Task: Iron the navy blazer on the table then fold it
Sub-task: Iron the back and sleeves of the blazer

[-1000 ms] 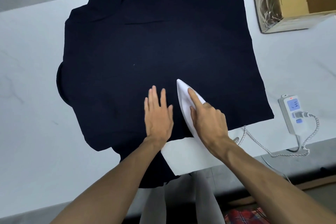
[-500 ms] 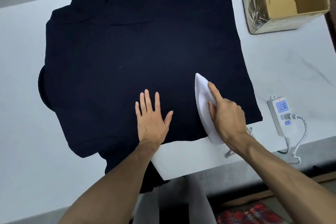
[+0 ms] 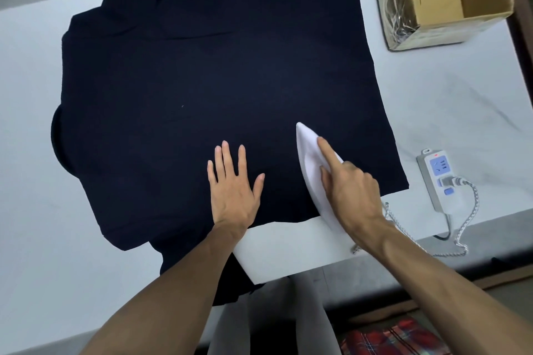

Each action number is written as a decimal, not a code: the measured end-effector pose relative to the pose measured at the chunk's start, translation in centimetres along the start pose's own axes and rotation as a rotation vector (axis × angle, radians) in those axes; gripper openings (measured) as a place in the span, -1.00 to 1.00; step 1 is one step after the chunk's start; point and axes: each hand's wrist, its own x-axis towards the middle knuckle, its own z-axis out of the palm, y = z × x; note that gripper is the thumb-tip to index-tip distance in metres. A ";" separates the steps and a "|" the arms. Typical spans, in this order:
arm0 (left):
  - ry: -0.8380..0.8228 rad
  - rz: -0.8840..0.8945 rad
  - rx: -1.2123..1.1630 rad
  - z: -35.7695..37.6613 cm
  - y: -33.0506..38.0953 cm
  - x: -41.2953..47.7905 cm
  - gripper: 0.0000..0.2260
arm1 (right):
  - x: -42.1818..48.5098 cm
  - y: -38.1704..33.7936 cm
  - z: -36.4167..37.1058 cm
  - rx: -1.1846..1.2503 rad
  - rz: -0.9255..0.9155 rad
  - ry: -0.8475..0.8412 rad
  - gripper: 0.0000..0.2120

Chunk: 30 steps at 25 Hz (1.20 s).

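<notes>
Hands both down on the cloth: the left hand (image 3: 233,190) lies palm down on the navy blazer (image 3: 216,81), fingers straight and fanned apart, thumb out to the side; the right hand (image 3: 352,193) grips the white iron (image 3: 310,158), fingers curled round its handle and the forefinger stretched along the top toward the tip; the iron sits on the blazer's near right part, nose pointing away, heel over the hem onto the white pad (image 3: 288,248) that shows beneath. The blazer itself is spread wide and flat across the pale table (image 3: 447,112), one dark portion hanging off the near edge; off to the right, well apart from the cloth, lies a white power strip (image 3: 438,179) with a plug in it, and a braided cord (image 3: 473,210) loops from that plug; far right corner, an open cardboard box (image 3: 438,0) with clear plastic along its side.
</notes>
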 end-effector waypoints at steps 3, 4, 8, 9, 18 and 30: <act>0.003 0.001 -0.002 0.1 0.0 0.0 -0.38 | 0.6 2.1 -0.4 0.017 0.039 0.027 -0.50; 0.002 0.007 0.001 0.1 0.0 0.0 -0.40 | 0.8 2.5 -0.5 0.022 0.055 0.032 -0.49; -0.001 0.039 0.010 0.2 0.0 0.0 -0.48 | 0.9 2.9 -0.7 0.109 0.071 0.029 -0.48; 0.001 0.045 0.012 0.1 0.1 0.0 -0.48 | 0.7 2.6 -0.6 0.128 0.051 0.025 -0.48; -0.015 0.005 -0.106 -0.4 7.5 0.7 -0.42 | 0.2 1.6 0.5 -0.036 -0.018 0.027 -0.48; -0.041 -0.011 0.028 -0.2 7.8 0.9 -0.24 | 1.6 6.3 -1.2 -0.018 0.042 0.033 -0.46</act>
